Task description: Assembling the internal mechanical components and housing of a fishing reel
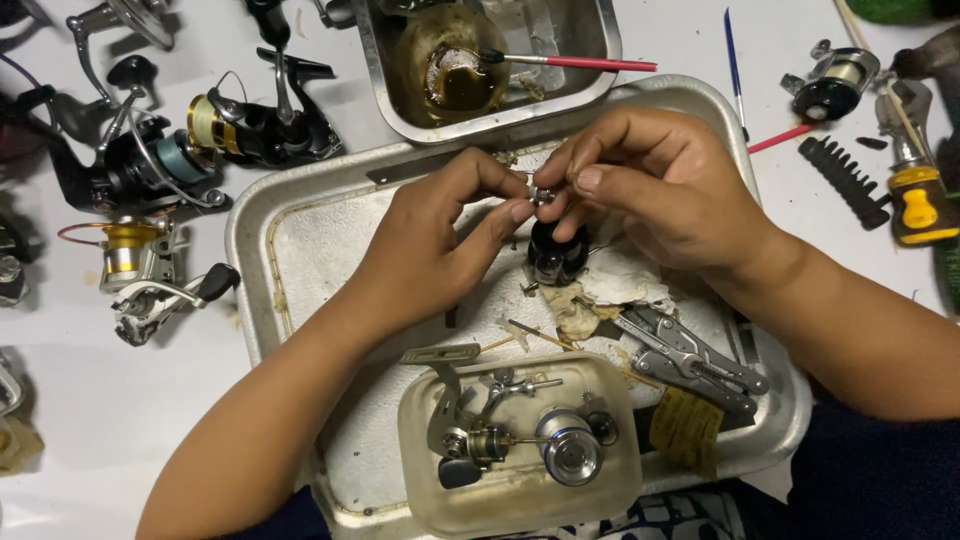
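My left hand (430, 245) and my right hand (655, 190) meet over a large metal tray (300, 215). Together their fingertips pinch a small silver metal part (541, 194), mostly hidden by the fingers. Just below it a black reel body (557, 254) stands on crumpled, stained tissue (610, 290). Near my wrists a clear plastic dish (520, 490) holds a silver spool (568, 446) and several reel parts.
Grey pliers (690, 360) lie in the tray to the right. A smaller metal pan (590, 70) with oily liquid and a red-handled brush (570, 62) sits behind. Several fishing reels (150, 170) crowd the left of the white table. A yellow-handled screwdriver (915, 195) and a black bit strip (845, 180) lie right.
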